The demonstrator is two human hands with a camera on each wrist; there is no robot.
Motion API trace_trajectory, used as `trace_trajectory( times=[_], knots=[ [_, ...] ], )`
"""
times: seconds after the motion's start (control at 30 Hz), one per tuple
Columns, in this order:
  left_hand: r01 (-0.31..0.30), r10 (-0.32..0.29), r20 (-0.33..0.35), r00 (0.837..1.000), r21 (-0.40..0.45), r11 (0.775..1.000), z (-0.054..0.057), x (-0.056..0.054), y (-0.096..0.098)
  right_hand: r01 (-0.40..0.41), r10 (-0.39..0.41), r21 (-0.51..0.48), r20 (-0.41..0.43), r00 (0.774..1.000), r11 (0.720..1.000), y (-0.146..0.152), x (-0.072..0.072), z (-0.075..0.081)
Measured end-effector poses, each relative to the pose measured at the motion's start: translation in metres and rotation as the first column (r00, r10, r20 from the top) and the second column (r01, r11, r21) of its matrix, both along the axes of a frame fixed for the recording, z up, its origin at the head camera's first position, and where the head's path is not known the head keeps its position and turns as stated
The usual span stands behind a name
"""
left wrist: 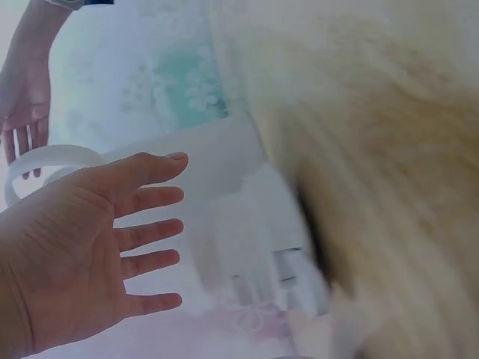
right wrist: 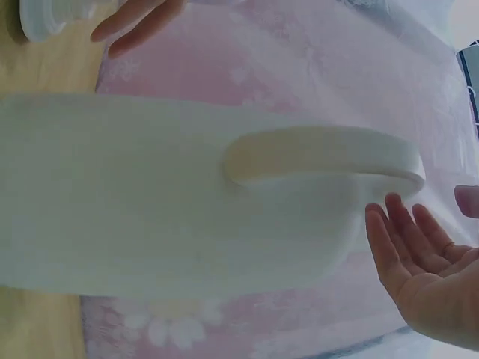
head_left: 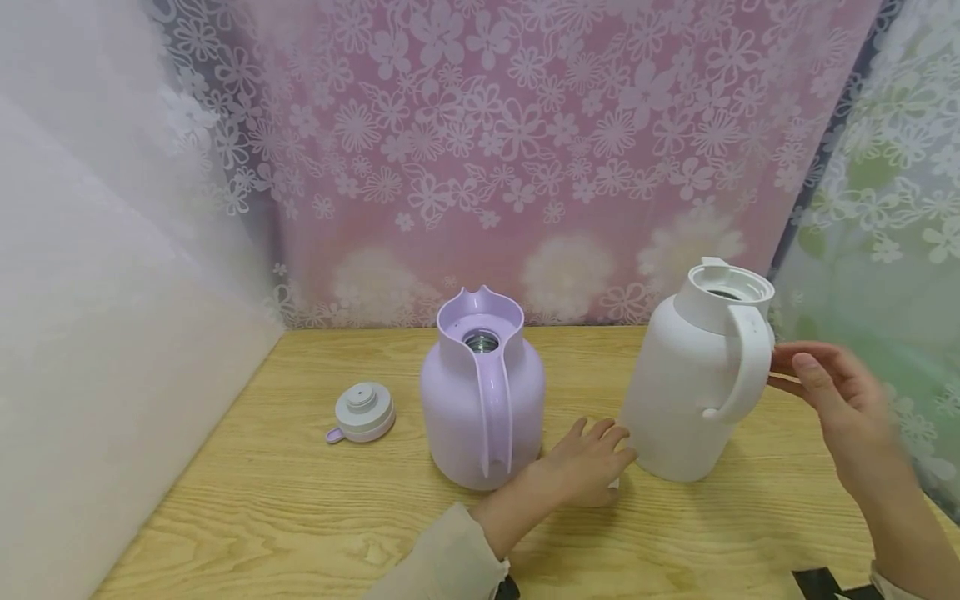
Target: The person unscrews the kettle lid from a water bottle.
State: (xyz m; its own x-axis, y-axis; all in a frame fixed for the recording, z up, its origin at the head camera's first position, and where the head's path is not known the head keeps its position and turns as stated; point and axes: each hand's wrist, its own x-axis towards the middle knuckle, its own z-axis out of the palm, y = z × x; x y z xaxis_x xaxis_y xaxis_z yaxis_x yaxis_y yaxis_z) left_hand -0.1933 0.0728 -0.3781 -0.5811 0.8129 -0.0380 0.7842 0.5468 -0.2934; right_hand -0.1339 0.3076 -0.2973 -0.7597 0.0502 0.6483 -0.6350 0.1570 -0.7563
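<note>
A white vacuum jug (head_left: 675, 383) with its top uncovered leans slightly on the table at the right. My right hand (head_left: 847, 392) is at its far side, fingers extended beside the looped handle (right wrist: 322, 153); whether they touch the jug is unclear. My left hand (head_left: 588, 467), fingers spread, is low by the jug's left side. A white lid-like part (right wrist: 56, 15) lies by the left hand, mostly covered by it in the head view. To the left stands a lilac vacuum jug (head_left: 483, 408), also uncovered, its handle toward me; the left forearm passes in front of its base.
A grey-white stopper (head_left: 363, 412) with a lilac tab lies on the wooden table (head_left: 300, 517), left of the lilac jug. Behind the table hangs a pink flowered sheet (head_left: 480, 167). Pale wall panels (head_left: 127, 292) rise at the left.
</note>
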Motion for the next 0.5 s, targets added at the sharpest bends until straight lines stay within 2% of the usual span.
trace_trajectory(
  times=[0.03, 0.1, 0.17, 0.27, 0.3, 0.37, 0.5],
  knots=[
    [0.001, -0.001, -0.002, 1.0, 0.005, 1.0, 0.005, 0.002, 0.0, 0.029, -0.029, 0.023, -0.008, 1.0, 0.999, 0.001, 0.001, 0.003],
    [0.01, -0.01, -0.012, 1.0, 0.012, 1.0, 0.015, 0.004, -0.002, 0.143, -0.14, 0.107, -0.03, 0.99, 0.984, 0.001, 0.003, 0.011],
    [0.023, -0.022, -0.044, 0.999, 0.013, 1.0, 0.027, 0.007, -0.004, 0.253, -0.246, 0.18, -0.058, 0.967, 0.951, 0.0, 0.004, 0.019],
    [0.056, -0.052, -0.093, 0.994, 0.04, 0.998, 0.048, 0.012, -0.009, 0.389, -0.381, 0.283, -0.085, 0.921, 0.877, -0.004, 0.006, 0.032],
    [0.071, -0.064, -0.106, 0.992, 0.057, 0.996, 0.055, 0.013, -0.012, 0.408, -0.4, 0.299, -0.091, 0.912, 0.862, -0.006, 0.006, 0.036],
    [0.095, -0.084, -0.111, 0.99, 0.1, 0.99, 0.07, 0.016, -0.018, 0.42, -0.411, 0.312, -0.097, 0.906, 0.852, -0.012, 0.005, 0.045],
    [0.115, -0.094, -0.114, 0.989, 0.188, 0.975, 0.101, 0.022, -0.034, 0.385, -0.365, 0.323, -0.124, 0.923, 0.864, -0.03, -0.001, 0.06]
  ],
)
